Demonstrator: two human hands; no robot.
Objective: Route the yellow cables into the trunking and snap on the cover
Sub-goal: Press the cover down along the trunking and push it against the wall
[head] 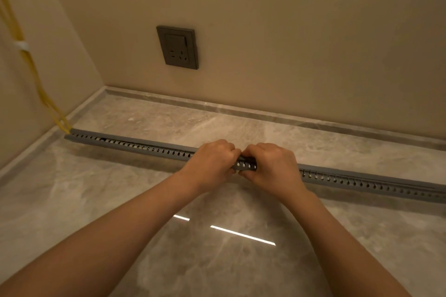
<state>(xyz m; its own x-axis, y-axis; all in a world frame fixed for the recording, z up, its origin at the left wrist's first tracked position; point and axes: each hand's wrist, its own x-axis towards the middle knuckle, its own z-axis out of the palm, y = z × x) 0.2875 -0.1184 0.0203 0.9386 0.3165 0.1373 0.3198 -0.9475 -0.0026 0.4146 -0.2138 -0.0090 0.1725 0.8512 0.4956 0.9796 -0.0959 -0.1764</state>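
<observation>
Grey perforated trunking [337, 179] lies on the marble floor [217, 260], running from the floor's left edge, at the wall, out past the right limit of the view, roughly parallel to the back edge and its skirting [241, 109]. Yellow cables [31, 70] drop down the left wall, gathered by a white tie [21, 45], and enter the trunking's left end. Left hand [212, 159] and right hand [272, 166] sit side by side at mid-length, knuckles almost touching, both curled round the trunking with fingers over its top. Judgement: the step is seating the cover [144, 143], working along the run. A dark slot shows between the hands, so the cover looks unseated there; toward the left end it appears flush, apart from one dark break in the hole row. To do it well: check that no cable rides over the wall lip, press straight down with both hands close together, feel for the click, then shift along in short steps rather than jumping ahead, which could spring the clipped part. Hold the base steady so it does not slide on the polished floor. Not visible: the cables inside the trunking, the fingertips on the far side, the right end of the run. On the right stretch a thin dark line along the top may mean an unclipped cover; cannot tell. Wall socket [178, 47] on the back wall, not involved.
</observation>
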